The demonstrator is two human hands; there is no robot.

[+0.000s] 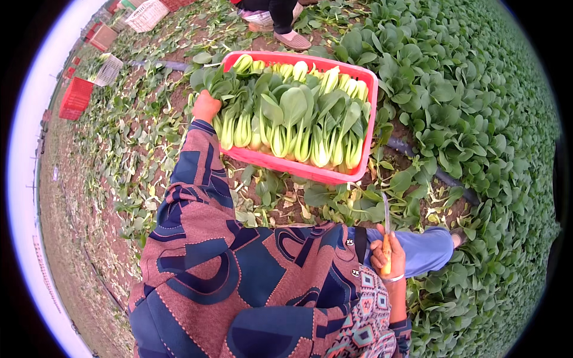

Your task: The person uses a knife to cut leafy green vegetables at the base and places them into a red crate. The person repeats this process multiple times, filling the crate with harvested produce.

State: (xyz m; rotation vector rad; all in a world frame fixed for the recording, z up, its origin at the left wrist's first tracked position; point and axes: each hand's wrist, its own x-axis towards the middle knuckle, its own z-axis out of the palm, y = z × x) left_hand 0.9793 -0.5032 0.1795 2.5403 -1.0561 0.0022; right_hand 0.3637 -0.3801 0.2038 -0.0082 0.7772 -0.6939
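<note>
A red plastic crate (301,168) full of bok choy (293,107) stands on the ground before me. The heads lie in rows, pale stems outward at the near and far sides, leaves towards the middle. At the crate's left end is my left hand (207,106), its fingers against the leaves and partly hidden; whether it grips a head is unclear. My right hand (388,256) is closed round the orange handle of a knife (386,257) near my right knee. The narrow blade points up, away from me, below the crate's near right corner.
Uncut leafy greens (465,112) grow densely on the right. A dark hose (447,179) runs along their edge. Loose leaves (147,147) litter the soil on the left. Another person's shoe (292,40) is just beyond the crate. A red crate (76,98) and white crates (109,70) stand far left.
</note>
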